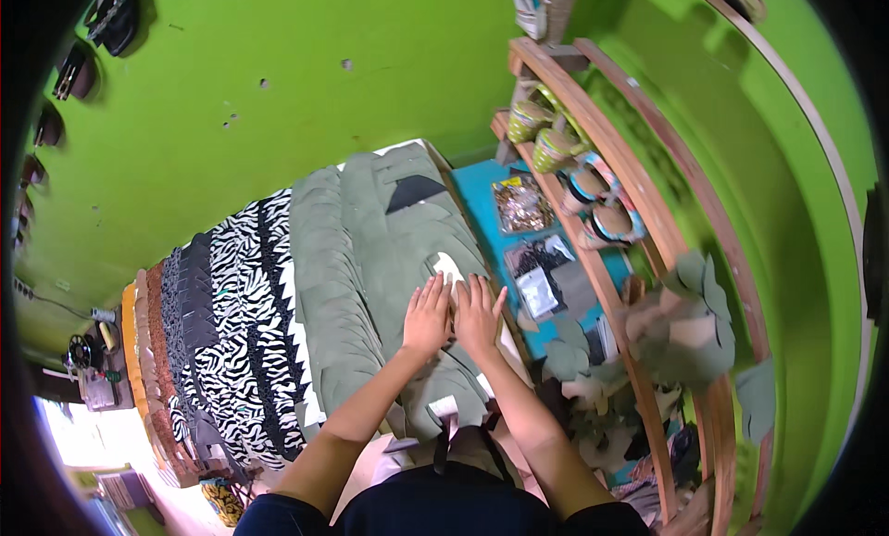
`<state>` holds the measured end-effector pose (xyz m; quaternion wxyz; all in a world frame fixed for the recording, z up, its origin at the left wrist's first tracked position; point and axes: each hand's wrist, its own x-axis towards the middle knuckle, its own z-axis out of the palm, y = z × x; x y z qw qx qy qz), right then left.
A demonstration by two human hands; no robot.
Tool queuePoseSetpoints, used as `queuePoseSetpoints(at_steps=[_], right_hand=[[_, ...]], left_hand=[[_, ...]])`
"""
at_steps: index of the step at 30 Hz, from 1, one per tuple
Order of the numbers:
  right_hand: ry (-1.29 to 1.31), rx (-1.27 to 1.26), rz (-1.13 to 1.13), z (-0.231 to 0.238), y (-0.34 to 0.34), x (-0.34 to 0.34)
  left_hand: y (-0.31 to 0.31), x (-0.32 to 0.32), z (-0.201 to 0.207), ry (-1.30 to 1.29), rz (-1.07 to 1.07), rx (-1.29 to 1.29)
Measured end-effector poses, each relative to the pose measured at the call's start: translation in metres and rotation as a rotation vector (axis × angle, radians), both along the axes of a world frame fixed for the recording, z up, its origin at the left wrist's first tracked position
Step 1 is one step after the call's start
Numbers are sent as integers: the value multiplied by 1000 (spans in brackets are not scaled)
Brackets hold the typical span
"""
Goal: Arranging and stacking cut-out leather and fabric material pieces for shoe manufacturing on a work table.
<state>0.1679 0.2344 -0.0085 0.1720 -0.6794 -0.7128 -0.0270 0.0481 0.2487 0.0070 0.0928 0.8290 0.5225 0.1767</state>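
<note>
Both of my arms reach forward over a table covered with overlapping rows of cut material. My left hand [427, 315] lies flat on the grey-green pieces [384, 216], fingers stretched out. Beside it, thumbs close together, my right hand [476, 317] rests flat with its fingers spread. A white piece [448, 265] shows just past my fingertips, partly covered by them. Nothing is seen gripped in either hand. Farther up lies a dark grey piece [414, 192]. A small whitish piece [444, 406] is near my body.
Left of the grey-green rows are zebra-patterned pieces [239, 300], then brown and orange ones [136, 351]. A wooden rack [593, 100] on the right holds sandals [611, 223]. Clear bags [523, 205] lie on a blue surface. A dark machine [83, 353] stands far left.
</note>
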Motion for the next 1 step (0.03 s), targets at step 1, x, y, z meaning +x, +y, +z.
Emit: queuePoseSetpoints(at_steps=[1], right_hand=[[22, -35, -29, 4, -14, 4]], left_hand=[[-14, 5, 4, -18, -28, -27]])
